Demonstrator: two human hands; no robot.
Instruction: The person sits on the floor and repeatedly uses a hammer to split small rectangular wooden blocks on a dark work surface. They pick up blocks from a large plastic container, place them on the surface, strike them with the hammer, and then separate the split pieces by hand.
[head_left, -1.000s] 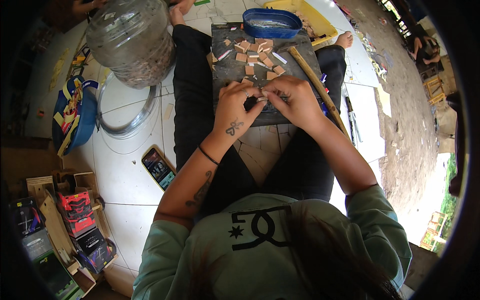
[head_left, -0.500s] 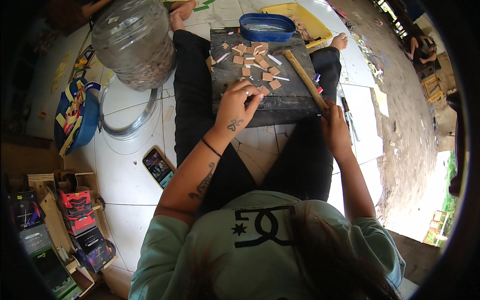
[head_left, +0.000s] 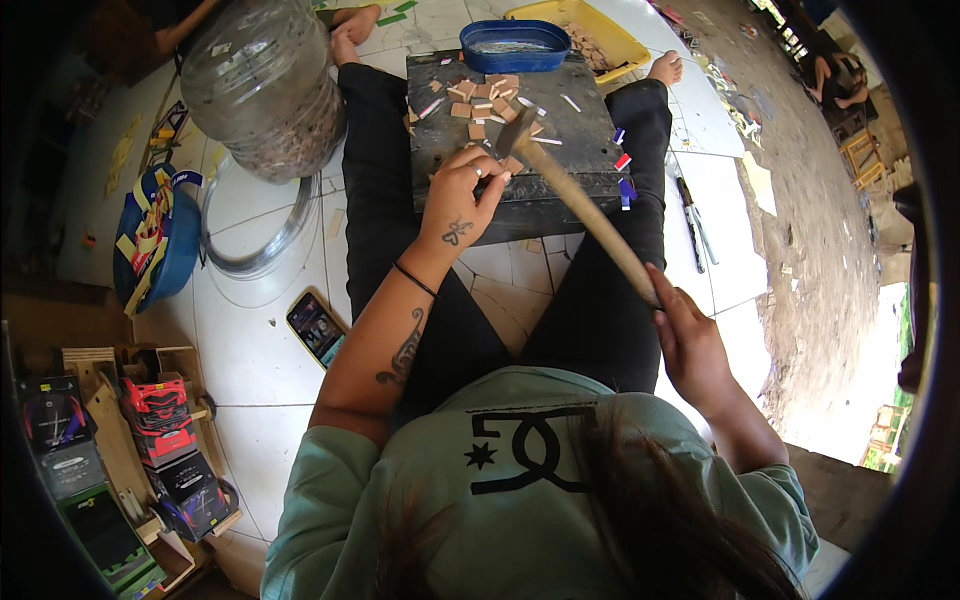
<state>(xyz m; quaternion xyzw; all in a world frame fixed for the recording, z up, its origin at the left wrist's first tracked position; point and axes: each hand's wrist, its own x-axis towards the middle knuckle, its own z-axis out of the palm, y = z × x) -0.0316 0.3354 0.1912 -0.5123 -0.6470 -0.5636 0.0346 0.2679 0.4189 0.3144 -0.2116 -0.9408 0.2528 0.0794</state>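
Observation:
My right hand is wrapped round the lower end of a hammer's wooden handle. The hammer head is raised above a dark board, just beyond my left fingertips. My left hand rests at the board's near part, thumb and fingers pinched on a small brown square piece, mostly hidden by the fingers and hammer. Several more brown square pieces lie in a loose heap on the board. Thin white strips are scattered among and beside them.
A blue oval tub and a yellow tray stand at the far side. Pens lie to the right. Leftward are a large clear plastic container, a wire coil, a blue basin and a phone.
My right hand has lifted the hammer off the board's right side and drawn back toward me. Its head has swung left, near my left fingertips. The left hand keeps its pinch.

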